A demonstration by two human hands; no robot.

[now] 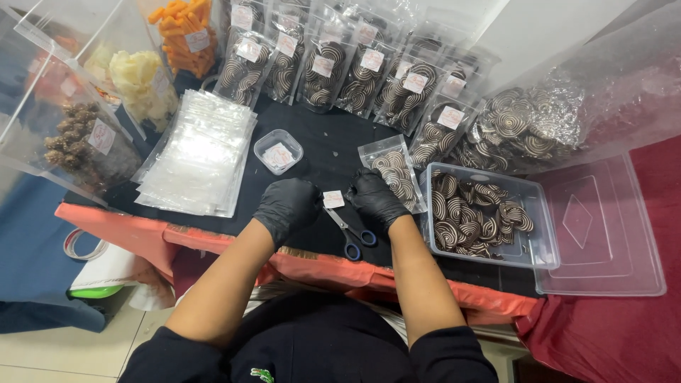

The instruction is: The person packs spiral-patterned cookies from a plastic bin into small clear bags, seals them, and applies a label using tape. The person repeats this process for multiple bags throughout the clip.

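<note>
Pinching one small label [333, 199] between both gloved hands, left hand [286, 206] and right hand [374, 198], fingers narrow on it, I'm hovering over the worktop [326, 145] above one pair of scissors [352, 234], beside one filled pouch [394, 172].

A small snack-packing stall or home workspace

Rows of sealed pouches of swirl cookies [333, 67] are standing along a dark-clothed surface [326, 145], a stack of empty clear bags [198, 152] is lying ready, and a plastic tub of loose cookies [482, 213] is sitting open.
</note>
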